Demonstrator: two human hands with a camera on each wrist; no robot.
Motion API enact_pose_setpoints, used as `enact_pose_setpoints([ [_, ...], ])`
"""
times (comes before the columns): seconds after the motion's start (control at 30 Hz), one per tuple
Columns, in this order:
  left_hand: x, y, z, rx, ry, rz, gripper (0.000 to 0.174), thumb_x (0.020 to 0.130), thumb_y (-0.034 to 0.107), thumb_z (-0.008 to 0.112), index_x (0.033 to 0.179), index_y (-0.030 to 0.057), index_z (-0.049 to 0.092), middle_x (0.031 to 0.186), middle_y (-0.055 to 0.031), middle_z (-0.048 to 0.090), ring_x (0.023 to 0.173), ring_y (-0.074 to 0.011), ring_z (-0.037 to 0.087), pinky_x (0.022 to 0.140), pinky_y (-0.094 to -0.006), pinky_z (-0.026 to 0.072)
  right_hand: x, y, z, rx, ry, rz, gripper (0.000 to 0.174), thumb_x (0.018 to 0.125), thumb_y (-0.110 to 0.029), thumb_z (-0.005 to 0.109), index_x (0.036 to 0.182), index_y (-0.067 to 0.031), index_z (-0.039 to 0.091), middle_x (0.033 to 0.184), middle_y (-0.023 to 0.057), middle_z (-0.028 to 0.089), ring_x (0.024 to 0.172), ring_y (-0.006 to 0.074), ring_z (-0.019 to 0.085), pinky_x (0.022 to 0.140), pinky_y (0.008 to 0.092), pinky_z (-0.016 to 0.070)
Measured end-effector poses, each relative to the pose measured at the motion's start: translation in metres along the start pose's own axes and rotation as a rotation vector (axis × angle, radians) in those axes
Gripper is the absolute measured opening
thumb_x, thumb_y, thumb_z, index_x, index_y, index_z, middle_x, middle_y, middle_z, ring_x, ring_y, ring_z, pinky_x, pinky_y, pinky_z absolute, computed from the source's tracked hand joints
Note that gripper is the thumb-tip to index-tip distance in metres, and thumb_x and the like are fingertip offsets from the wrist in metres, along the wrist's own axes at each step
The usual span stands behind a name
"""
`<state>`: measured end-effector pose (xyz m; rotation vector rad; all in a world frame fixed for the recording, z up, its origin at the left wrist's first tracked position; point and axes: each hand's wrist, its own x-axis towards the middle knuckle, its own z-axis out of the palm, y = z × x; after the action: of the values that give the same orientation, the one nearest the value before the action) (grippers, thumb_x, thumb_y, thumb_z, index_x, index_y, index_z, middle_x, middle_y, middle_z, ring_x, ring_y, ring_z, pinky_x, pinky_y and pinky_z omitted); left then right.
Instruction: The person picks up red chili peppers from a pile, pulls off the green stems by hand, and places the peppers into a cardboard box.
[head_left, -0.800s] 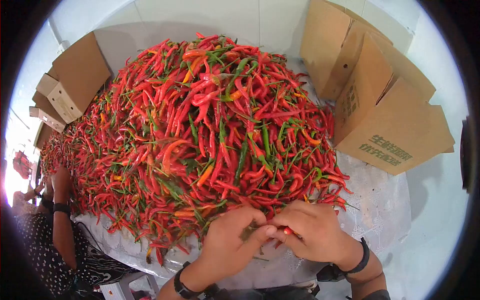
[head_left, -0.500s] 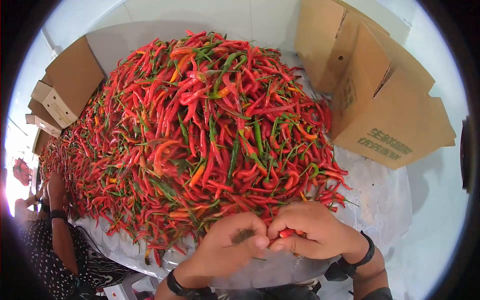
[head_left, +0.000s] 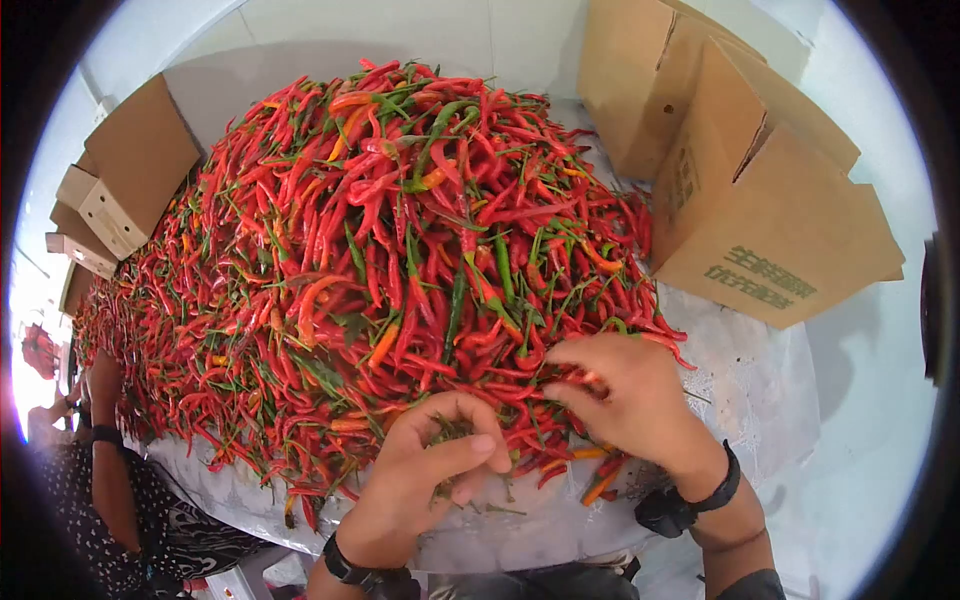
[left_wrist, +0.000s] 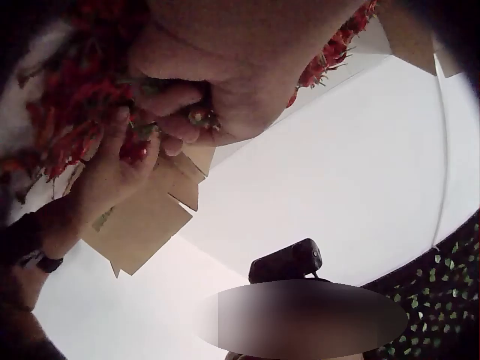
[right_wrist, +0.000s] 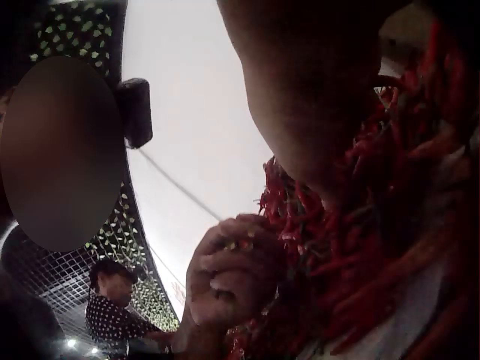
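Note:
A large heap of red chili peppers (head_left: 300,230), mixed with green and orange ones, covers most of the table. At its near edge my left hand (head_left: 425,465) curls round a bunch of green chili stems (head_left: 450,430), which show between thumb and fingers. In the right wrist view, stem ends also poke from this left hand (right_wrist: 232,274). My right hand (head_left: 635,400), further right, reaches over the heap's near right edge with fingers bent; in the left wrist view it holds red chili peppers (left_wrist: 136,150) by the thumb. Loose orange-red chilies (head_left: 602,480) lie below it.
Cardboard boxes (head_left: 780,210) stand at the back right, and more boxes (head_left: 140,160) at the left. A pale plastic cover (head_left: 740,370) lies on the table. At the far left another person's arm (head_left: 112,480) reaches to the heap. Loose stems (head_left: 495,508) lie near the front edge.
My hands, earlier together at the heap's front, have parted: the left moved left, the right slightly up over the heap's edge. Chilies and stems on the table between them now show.

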<state>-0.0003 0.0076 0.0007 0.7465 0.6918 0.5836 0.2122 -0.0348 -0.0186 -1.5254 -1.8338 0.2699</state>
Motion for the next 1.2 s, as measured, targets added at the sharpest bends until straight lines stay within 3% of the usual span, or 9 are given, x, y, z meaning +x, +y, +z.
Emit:
enact_pose_setpoints([
  [0.1,-0.002,-0.002,0.001,0.003,0.01,0.065,0.01,0.08,0.006,0.06,0.084,0.0009,0.051,0.068,-0.0088,0.056,0.044,-0.0074,0.039,0.04,-0.0183,0.0302,-0.003,-0.009,0.007,-0.129,-0.169,-0.065,0.02,0.073,-0.016,0.072,0.09,-0.0097,0.065,0.071,0.0057,0.055,0.058,0.0217,0.057,0.051,0.0327,0.0446],
  [0.23,-0.003,0.0,0.0,0.009,0.097,0.159,0.01,0.082,0.006,0.06,0.087,0.0013,0.053,0.067,-0.0062,0.055,0.045,-0.0064,0.04,0.039,-0.0185,0.0305,-0.004,-0.009,0.0,-0.134,-0.128,-0.016,0.016,0.074,-0.014,0.071,0.087,-0.0089,0.064,0.072,0.0043,0.056,0.06,0.0183,0.06,0.051,0.0307,0.0445],
  [0.33,-0.002,0.0,0.0,0.063,0.136,0.14,0.013,0.084,0.008,0.062,0.092,0.0019,0.055,0.068,-0.0045,0.055,0.046,-0.0057,0.041,0.04,-0.0188,0.0321,-0.004,-0.008,-0.011,0.258,-0.102,0.13,0.016,0.081,-0.011,0.065,0.095,-0.007,0.059,0.085,0.0045,0.06,0.068,0.0177,0.063,0.06,0.0285,0.0484],
  [0.43,-0.002,-0.003,0.007,0.293,0.13,0.152,0.017,0.085,0.013,0.064,0.096,0.0016,0.057,0.073,-0.0024,0.057,0.059,-0.0059,0.05,0.047,-0.0196,0.0393,-0.006,-0.017,-0.011,1.027,-0.125,0.444,0.007,0.086,-0.006,0.06,0.092,-0.0032,0.059,0.085,0.0012,0.062,0.067,0.0081,0.06,0.058,0.0214,0.0443],
  [0.6,-0.001,-0.017,0.007,0.574,0.047,0.229,0.019,0.086,0.013,0.064,0.099,0.0006,0.059,0.081,-0.0026,0.06,0.072,-0.0071,0.057,0.063,-0.0227,0.0464,-0.007,-0.02,-0.005,0.963,-0.228,0.369,0.01,0.087,-0.007,0.06,0.095,-0.0016,0.058,0.087,0.0014,0.061,0.074,0.0067,0.059,0.065,0.0197,0.0461],
  [0.7,-0.003,-0.015,0.01,0.563,0.065,0.236,0.016,0.084,0.013,0.066,0.094,0.0008,0.062,0.079,-0.0034,0.061,0.071,-0.0091,0.059,0.062,-0.0242,0.0467,-0.007,-0.027,-0.011,0.936,-0.267,0.379,0.01,0.086,-0.006,0.06,0.095,-0.0011,0.058,0.088,0.0018,0.061,0.077,0.0065,0.06,0.067,0.021,0.0479],
  [0.8,0.002,-0.022,0.004,0.779,0.075,0.529,0.013,0.081,0.011,0.068,0.088,0.0008,0.063,0.076,-0.005,0.063,0.069,-0.0123,0.06,0.062,-0.026,0.0465,-0.01,-0.028,-0.01,0.841,-0.293,0.336,0.01,0.085,-0.004,0.062,0.094,-0.0006,0.06,0.087,0.0024,0.061,0.077,0.0068,0.059,0.068,0.0217,0.0484],
  [0.9,-0.004,-0.013,0.008,1.001,0.056,0.561,0.013,0.078,0.01,0.07,0.084,0.0014,0.064,0.075,-0.0065,0.063,0.068,-0.0146,0.06,0.062,-0.0271,0.0462,-0.009,-0.028,-0.011,0.79,-0.339,0.301,0.01,0.083,-0.003,0.065,0.091,0.0,0.061,0.085,0.0028,0.062,0.077,0.0073,0.059,0.068,0.0219,0.0485],
  [1.2,-0.004,-0.01,-0.003,0.579,-0.204,0.365,0.011,0.078,0.011,0.071,0.081,0.0031,0.063,0.075,-0.0027,0.06,0.067,-0.0103,0.056,0.06,-0.0243,0.0435,-0.013,-0.022,0.003,1.22,-0.435,0.417,0.015,0.083,-0.014,0.068,0.089,-0.0014,0.061,0.08,0.0006,0.059,0.067,0.0074,0.054,0.061,0.0214,0.0434],
])
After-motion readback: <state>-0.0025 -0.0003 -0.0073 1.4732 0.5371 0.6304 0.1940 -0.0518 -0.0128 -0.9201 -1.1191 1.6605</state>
